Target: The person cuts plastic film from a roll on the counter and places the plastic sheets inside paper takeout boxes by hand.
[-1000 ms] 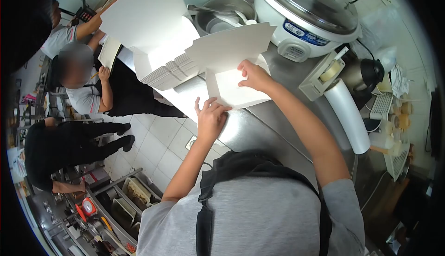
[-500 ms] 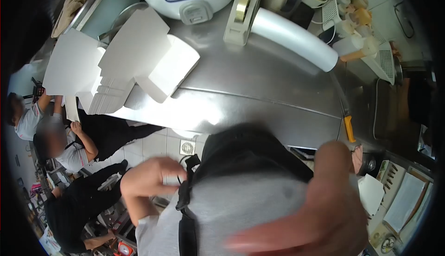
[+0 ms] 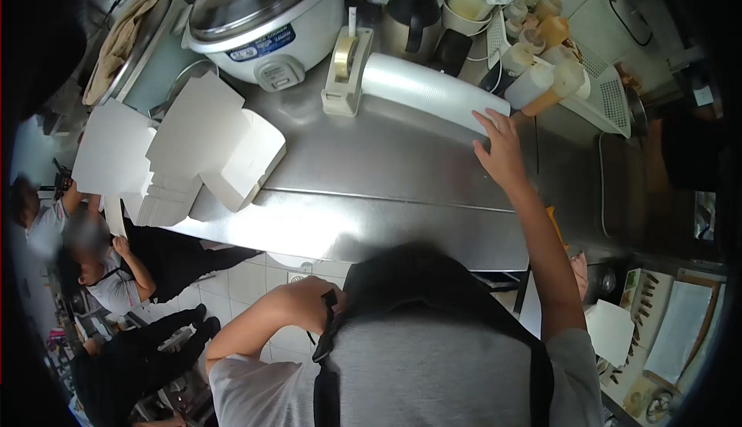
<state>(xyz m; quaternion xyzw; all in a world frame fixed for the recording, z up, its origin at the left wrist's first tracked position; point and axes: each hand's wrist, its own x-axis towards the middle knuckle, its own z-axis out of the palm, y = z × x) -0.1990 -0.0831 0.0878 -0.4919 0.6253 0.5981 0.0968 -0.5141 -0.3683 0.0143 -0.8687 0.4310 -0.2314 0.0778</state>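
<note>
Box (image 3: 251,156) is standing formed, lid unclosed; my right hand (image 3: 502,149) is hovering open by the tube (image 3: 433,93); left hand's (image 3: 309,303) grip, can't tell.

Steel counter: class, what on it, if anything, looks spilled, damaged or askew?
Nothing looks spilled or damaged on the steel counter. Slightly untidy: one open white box sits at an angle beside the stacked boxes, its lid overlapping them.
</note>
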